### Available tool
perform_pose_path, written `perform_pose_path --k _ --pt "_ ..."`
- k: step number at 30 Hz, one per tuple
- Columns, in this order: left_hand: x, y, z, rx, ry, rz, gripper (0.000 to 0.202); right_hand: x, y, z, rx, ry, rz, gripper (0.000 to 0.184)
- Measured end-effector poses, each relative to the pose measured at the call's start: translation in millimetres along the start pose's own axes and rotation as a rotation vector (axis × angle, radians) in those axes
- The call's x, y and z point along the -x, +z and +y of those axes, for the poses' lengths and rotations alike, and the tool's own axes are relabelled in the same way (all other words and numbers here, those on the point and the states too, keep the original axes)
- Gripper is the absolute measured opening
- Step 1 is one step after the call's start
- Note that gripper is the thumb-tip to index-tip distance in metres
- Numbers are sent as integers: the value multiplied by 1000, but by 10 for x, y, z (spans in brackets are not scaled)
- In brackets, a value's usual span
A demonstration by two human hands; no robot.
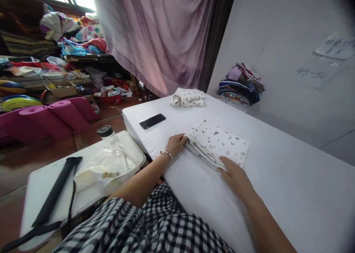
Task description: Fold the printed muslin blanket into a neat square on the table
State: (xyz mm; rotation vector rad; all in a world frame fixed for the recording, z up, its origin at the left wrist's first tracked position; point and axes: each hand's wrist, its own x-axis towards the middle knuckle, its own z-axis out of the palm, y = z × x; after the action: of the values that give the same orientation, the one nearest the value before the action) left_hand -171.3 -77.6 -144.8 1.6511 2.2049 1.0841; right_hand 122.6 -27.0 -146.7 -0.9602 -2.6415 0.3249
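Note:
On the white-covered table (280, 164) lies a folded white cloth (222, 140) with a small scattered print, its several layers showing along the near edge. My left hand (176, 144), with a bracelet at the wrist, grips the cloth's near left corner, fingers closed on the layers. At the near right corner, my right hand (234, 173) has its thumb at the edge and its fingers over the top, pinching the layers. Further back sits a rolled white cloth (189, 97) with a similar print.
A black phone (152, 121) lies on the table's left part. To the left, a white side table (36, 179) carries a clear bottle (108, 133), a plastic bag (97, 168) and a folded black umbrella (55, 194). Folded clothes (240, 85) are stacked by the wall.

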Motion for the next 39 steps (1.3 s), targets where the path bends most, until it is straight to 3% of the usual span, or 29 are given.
perform_pose_path --k 9,17,22,26,32,39 --pt "9 -8 6 -83 47 0 34 -4 -6 3 54 -20 -23 50" --pt "-72 -63 43 -209 19 -67 40 3 35 44 12 10 94 41" --pt "0 -69 91 -187 -2 -84 23 14 28 68 36 10 126 41" --pt "27 -48 91 -192 19 -57 28 22 40 81 58 11 129 40" --pt "-59 -1 17 -197 -84 -35 28 30 8 47 82 -26 96 42" --pt "-105 28 -26 -202 -76 -30 28 -6 -15 -29 75 43 61 46"
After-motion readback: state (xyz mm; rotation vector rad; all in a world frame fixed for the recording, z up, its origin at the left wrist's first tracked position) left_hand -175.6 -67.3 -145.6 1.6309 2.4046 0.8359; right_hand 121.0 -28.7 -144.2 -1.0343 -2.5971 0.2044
